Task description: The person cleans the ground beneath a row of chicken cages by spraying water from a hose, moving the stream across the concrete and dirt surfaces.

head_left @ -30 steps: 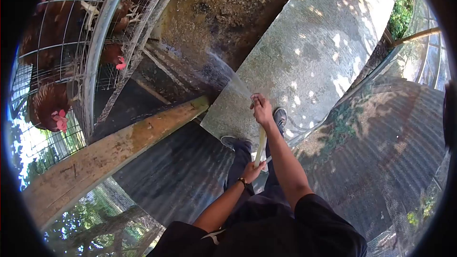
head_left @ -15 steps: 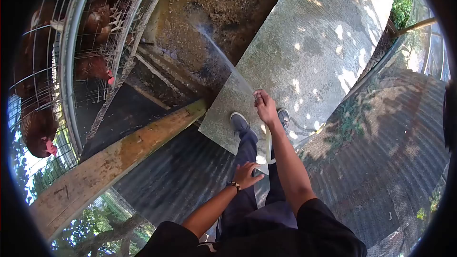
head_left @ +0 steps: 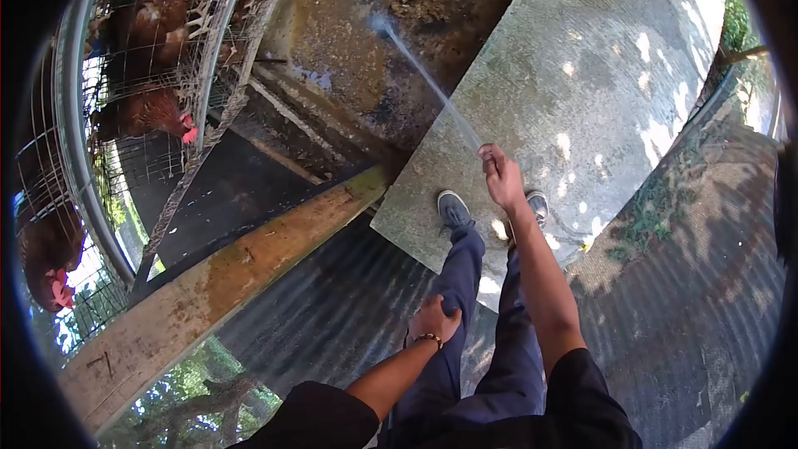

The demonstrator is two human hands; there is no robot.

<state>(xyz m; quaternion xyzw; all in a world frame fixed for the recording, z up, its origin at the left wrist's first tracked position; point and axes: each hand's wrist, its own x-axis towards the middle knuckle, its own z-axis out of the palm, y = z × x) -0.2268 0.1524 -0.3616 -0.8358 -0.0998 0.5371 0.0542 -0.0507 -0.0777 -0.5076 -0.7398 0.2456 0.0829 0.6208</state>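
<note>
- Head camera view, grip: the right hand (head_left: 503, 179) is closed, evidently around a hose end that the fingers and forearm conceal; one water jet (head_left: 432, 87) issues from the fingertips. The fingers appear to pinch the mouth, which would account for the narrow stream.
- The left hand (head_left: 436, 320), above one beaded bracelet (head_left: 430, 338), rests against the left trouser leg (head_left: 465, 270), probably as a brace for the stooping body. Its fingers are largely hidden; whether they grasp the cloth cannot be told.
- The right arm is extended ahead of the body, presumably so that the water crosses the edge of the concrete slab (head_left: 540, 75) and strikes the wet, littered ground (head_left: 332, 41) beyond.
- Counted: two hands; two shoes, left (head_left: 453, 208) and right (head_left: 539, 206), both on the slab; one wooden beam (head_left: 241, 258), slanting toward its corner; at least three brown hens (head_left: 154, 112) behind cage wire, others being too obscured to number.
</note>
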